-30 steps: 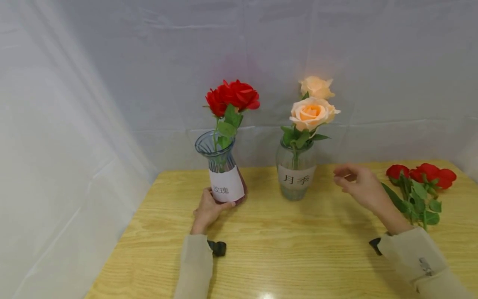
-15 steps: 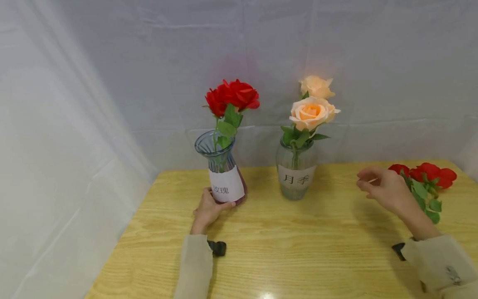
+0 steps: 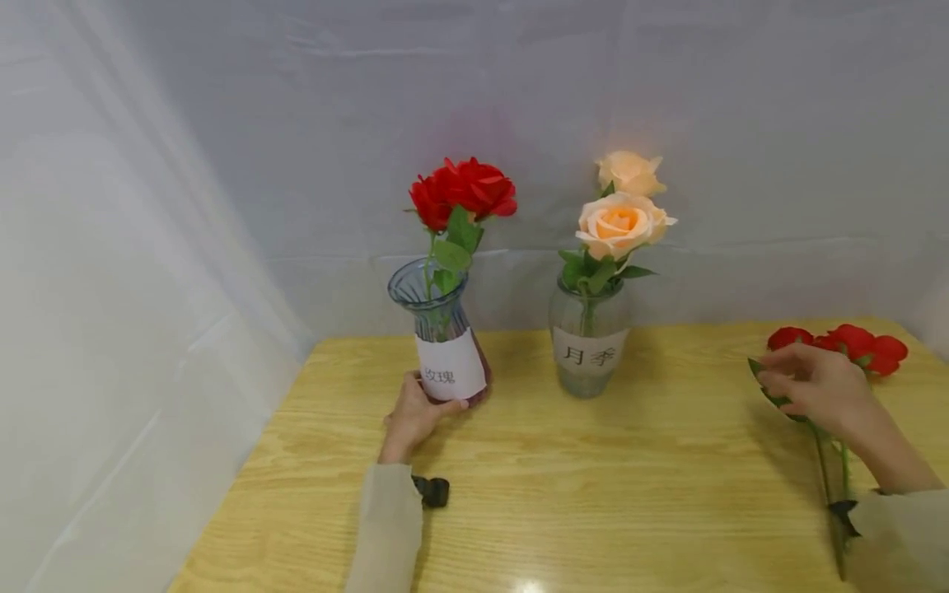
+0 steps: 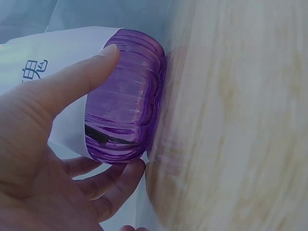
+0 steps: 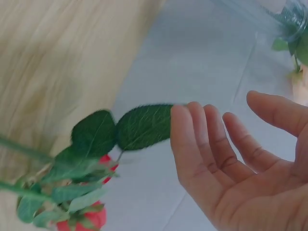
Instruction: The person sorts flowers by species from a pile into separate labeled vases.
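Observation:
My left hand [image 3: 411, 416] holds the base of a flared glass vase [image 3: 437, 301], blue at the top and purple at the bottom, with a white paper label. In the left wrist view the thumb lies over the label's edge beside the purple base [image 4: 127, 91], fingers round the far side. Red roses [image 3: 474, 189] stand in this vase. At the right, my right hand [image 3: 823, 391] hovers over more red roses [image 3: 853, 342] lying on the table. Its fingers are loosely bent around nothing; in the right wrist view they meet the tip of a green leaf [image 5: 144, 126].
A clear glass vase [image 3: 589, 383] with a label stands mid-table at the back, holding peach roses [image 3: 619, 226]. Rose stems [image 3: 823, 469] run toward the front edge of the wooden table [image 3: 593, 486]. A pale cloth [image 3: 356, 123] hangs behind.
My right hand has moved right, from beside the clear vase to above the red roses on the table. The left hand and both vases stay in place.

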The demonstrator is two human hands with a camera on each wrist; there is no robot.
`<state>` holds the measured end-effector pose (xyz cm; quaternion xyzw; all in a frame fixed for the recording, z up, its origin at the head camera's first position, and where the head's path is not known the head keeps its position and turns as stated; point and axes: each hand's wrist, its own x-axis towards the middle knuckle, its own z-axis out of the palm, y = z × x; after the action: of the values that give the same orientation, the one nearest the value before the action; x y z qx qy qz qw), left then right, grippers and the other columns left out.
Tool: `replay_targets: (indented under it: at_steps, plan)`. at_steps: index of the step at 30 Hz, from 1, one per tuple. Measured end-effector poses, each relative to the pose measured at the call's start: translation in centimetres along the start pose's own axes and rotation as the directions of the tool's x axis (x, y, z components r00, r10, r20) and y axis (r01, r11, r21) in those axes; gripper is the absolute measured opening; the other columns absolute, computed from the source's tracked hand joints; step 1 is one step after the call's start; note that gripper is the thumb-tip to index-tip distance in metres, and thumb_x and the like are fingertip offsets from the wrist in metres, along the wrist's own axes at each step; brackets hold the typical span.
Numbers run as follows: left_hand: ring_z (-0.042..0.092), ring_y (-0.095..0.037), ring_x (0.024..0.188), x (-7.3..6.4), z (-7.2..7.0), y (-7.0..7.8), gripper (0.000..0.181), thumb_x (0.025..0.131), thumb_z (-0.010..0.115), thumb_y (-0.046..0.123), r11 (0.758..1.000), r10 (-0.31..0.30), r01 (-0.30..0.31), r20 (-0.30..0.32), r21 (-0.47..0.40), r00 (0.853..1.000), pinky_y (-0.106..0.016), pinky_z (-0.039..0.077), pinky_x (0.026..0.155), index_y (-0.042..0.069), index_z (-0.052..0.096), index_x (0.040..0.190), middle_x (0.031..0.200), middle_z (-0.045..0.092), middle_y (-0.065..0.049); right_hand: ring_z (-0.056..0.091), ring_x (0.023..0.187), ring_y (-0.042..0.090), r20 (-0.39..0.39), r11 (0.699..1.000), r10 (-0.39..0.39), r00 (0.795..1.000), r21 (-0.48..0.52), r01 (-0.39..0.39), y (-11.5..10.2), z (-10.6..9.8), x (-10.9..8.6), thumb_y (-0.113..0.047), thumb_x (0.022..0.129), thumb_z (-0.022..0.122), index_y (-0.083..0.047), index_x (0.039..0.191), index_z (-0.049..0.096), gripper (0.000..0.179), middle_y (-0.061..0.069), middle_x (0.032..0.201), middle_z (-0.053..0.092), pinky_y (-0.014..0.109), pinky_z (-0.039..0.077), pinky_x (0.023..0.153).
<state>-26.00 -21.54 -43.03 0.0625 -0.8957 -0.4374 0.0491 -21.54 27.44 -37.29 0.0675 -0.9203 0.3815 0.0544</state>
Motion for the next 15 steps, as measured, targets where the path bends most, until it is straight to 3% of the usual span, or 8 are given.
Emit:
replay_targets:
  at_steps: [6,7,9,15]
  plan:
    - [0.050,-0.043,0.128,0.0,-0.1,-0.2,0.084,0.080,0.086,0.025,1.000,0.000,0.000,0.004,0.009,1.000,-0.071,0.018,0.101,-0.007,0.036,0.140,0.136,0.055,-0.028,0.066,0.074,0.013,0.019,0.999,0.033,0.999,0.023,-0.034,2.7,-0.5,-0.3,-0.013,0.106,0.053,0.022,0.124,0.049,0.040,0.031,0.102,0.064,0.035,0.060,0.062]
    - [0.050,-0.043,0.128,0.0,-0.1,-0.2,0.084,0.080,0.086,0.025,1.000,0.000,0.000,0.005,0.010,1.000,-0.070,0.019,0.101,-0.007,0.036,0.140,0.136,0.054,-0.028,0.066,0.074,0.015,0.025,0.999,0.041,0.999,0.033,-0.042,3.4,-0.5,-0.2,-0.015,0.106,0.053,0.022,0.125,0.048,0.042,0.032,0.103,0.063,0.036,0.060,0.063]
    - [0.050,-0.043,0.128,0.0,-0.1,-0.1,0.084,0.080,0.086,0.025,1.000,0.002,-0.002,0.004,0.012,1.000,-0.070,0.019,0.101,-0.008,0.036,0.139,0.136,0.054,-0.029,0.067,0.073,0.013,0.002,0.998,0.048,0.999,0.029,-0.048,5.4,-0.4,0.0,-0.021,0.106,0.055,0.019,0.123,0.051,0.043,0.021,0.099,0.067,0.035,0.059,0.060]
    - [0.051,-0.043,0.127,0.0,0.0,0.1,0.083,0.080,0.086,0.024,1.000,0.007,-0.007,0.002,0.010,1.000,-0.070,0.019,0.101,-0.007,0.036,0.139,0.135,0.055,-0.029,0.068,0.074,0.015,-0.041,0.996,0.093,0.995,0.019,-0.092,11.4,-0.1,0.8,-0.041,0.103,0.057,0.013,0.128,0.051,0.059,0.022,0.104,0.064,0.033,0.059,0.058]
